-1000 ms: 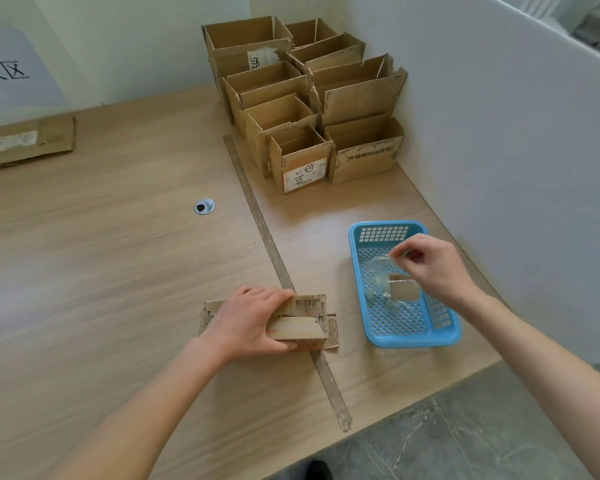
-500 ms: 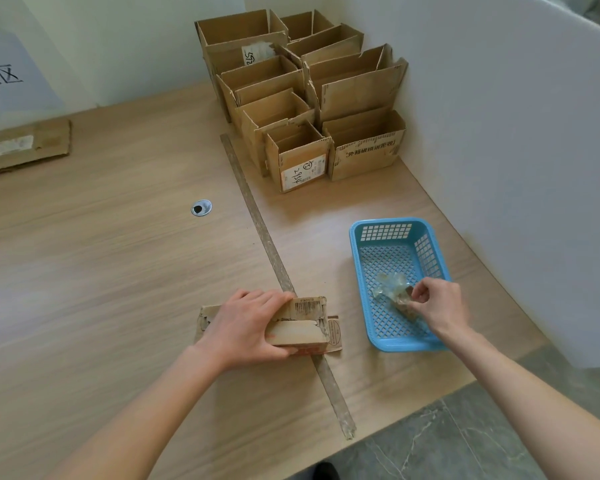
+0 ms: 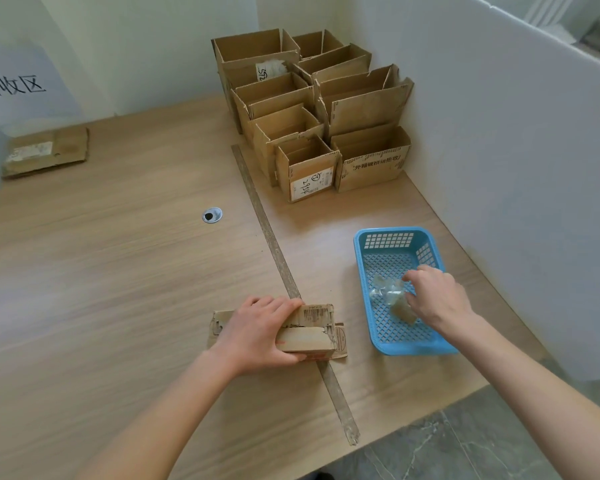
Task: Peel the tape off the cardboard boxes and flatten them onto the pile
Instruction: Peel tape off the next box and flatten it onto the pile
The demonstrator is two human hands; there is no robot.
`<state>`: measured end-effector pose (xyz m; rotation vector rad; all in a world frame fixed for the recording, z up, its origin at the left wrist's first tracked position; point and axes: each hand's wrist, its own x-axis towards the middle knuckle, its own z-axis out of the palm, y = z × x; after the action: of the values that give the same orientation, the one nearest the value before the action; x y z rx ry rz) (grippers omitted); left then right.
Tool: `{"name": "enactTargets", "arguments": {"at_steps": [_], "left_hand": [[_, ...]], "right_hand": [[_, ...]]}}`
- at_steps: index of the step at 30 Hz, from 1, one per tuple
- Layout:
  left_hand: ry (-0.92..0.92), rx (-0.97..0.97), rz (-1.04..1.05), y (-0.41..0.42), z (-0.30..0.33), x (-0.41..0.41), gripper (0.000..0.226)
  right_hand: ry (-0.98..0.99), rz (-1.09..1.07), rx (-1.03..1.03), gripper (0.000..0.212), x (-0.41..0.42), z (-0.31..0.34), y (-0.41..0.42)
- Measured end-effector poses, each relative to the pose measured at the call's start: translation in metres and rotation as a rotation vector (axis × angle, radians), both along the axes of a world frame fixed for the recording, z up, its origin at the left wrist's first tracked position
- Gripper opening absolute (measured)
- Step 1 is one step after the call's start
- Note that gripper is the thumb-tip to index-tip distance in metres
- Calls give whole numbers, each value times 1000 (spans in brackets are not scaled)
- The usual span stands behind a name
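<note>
Readable text: wall sign (image 3: 13,90) at upper left says "回收区". White label (image 3: 270,70) on the back-left open box shows handwritten "552", turned sideways. Front small box label (image 3: 309,183) has handwritten digits, roughly "2914", uncertain. Front right box (image 3: 373,164) carries upside-down printed Chinese, partly "外箱破损请拒收". Barcode sticker (image 3: 314,314) on the flattened box: digits too small to read.
</note>
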<state>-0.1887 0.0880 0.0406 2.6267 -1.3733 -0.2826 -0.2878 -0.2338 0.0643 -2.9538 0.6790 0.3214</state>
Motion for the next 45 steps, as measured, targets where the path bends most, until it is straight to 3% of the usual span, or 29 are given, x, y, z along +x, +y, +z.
{"name": "enactTargets", "arguments": {"at_steps": [2, 5, 8, 9, 13, 16, 19, 23, 27, 30, 34, 37, 39, 42, 45], "left_hand": [[27, 26, 7, 0, 0, 1, 98], [147, 7, 32, -3, 6, 4, 92], [419, -237, 180, 2, 17, 13, 51], [427, -304, 260, 8, 19, 17, 45], [298, -150, 380, 45, 17, 28, 34], [404, -177, 513, 62, 17, 24, 61], [496, -314, 602, 63, 24, 17, 93], [621, -273, 627, 63, 31, 11, 96], [402, -69, 627, 55, 25, -5, 94], [286, -56, 662, 49, 19, -14, 83], [318, -140, 659, 49, 15, -13, 76], [460, -293, 709, 53, 18, -3, 72], [535, -402, 797, 57, 21, 3, 64], [629, -565, 888, 57, 24, 3, 52], [688, -709, 923, 55, 23, 1, 45]], "right_hand": [[-158, 87, 124, 32, 2, 11, 16], [-336, 416, 447, 33, -1, 29, 71], [-252, 608, 419, 50, -5, 23, 124], [-253, 621, 366, 52, -5, 17, 135], [-241, 509, 302, 47, 7, 7, 150], [-244, 412, 356, 41, 15, 12, 159], [-397, 344, 313, 39, 13, 14, 164], [-563, 322, 324, 34, -4, 5, 167], [-396, 372, 591, 28, -20, -12, 162], [-477, 192, 683, 37, -20, -9, 161], [-569, 22, 611, 58, 4, 6, 166], [-358, -61, 690, 81, 23, 17, 167], [-252, -35, 533, 90, 30, 18, 164], [-207, -35, 284, 84, 34, 18, 161], [-274, -139, 344, 70, 36, 15, 156]]}}
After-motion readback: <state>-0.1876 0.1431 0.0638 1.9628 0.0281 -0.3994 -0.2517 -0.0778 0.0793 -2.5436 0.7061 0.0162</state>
